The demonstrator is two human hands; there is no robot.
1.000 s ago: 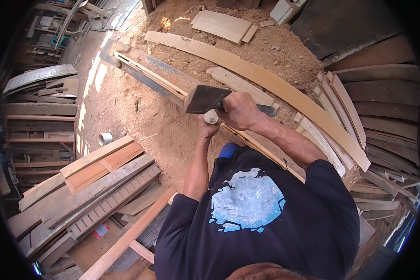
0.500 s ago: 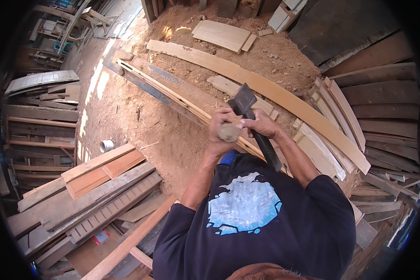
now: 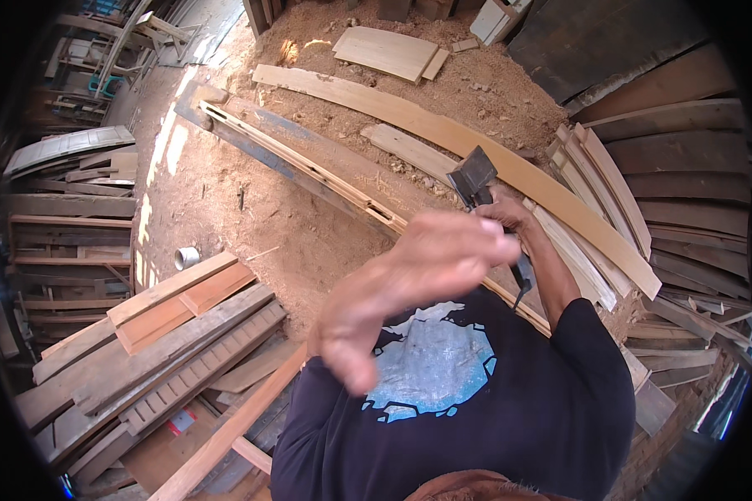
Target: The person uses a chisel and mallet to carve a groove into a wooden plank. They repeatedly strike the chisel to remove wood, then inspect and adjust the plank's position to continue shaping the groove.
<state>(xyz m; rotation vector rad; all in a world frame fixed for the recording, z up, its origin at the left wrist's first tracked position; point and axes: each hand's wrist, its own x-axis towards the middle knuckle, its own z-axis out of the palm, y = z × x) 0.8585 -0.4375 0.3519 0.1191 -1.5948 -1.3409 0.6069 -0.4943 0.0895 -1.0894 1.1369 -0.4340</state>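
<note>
My left hand (image 3: 393, 288) is raised close to the view, slightly blurred, with its thumb spread from its outstretched fingers and nothing seen in it. On the right, my right hand (image 3: 510, 210) is closed around a dark hammer-like tool (image 3: 474, 175) just below its blocky, flat-faced head. The dark handle runs down past the wrist, partly behind my left fingers. Beneath both hands lies a long narrow wooden strip (image 3: 301, 163) with slots cut along it, resting on a worn beam (image 3: 263, 125). My left hand hides part of the strip.
Sawdust and shavings cover the ground (image 3: 226, 192). A long curved-looking plank (image 3: 443, 125) and short boards (image 3: 388, 52) lie beyond the beam. Stacked timber (image 3: 175, 351) stands at lower left, near a white pipe piece (image 3: 186, 257). Dark boards (image 3: 685, 167) lean at right.
My left hand has let go of a round-ended wooden piece and come up toward the view, opening. The right hand has shifted right with the hammer-like tool. The wooden piece is out of sight.
</note>
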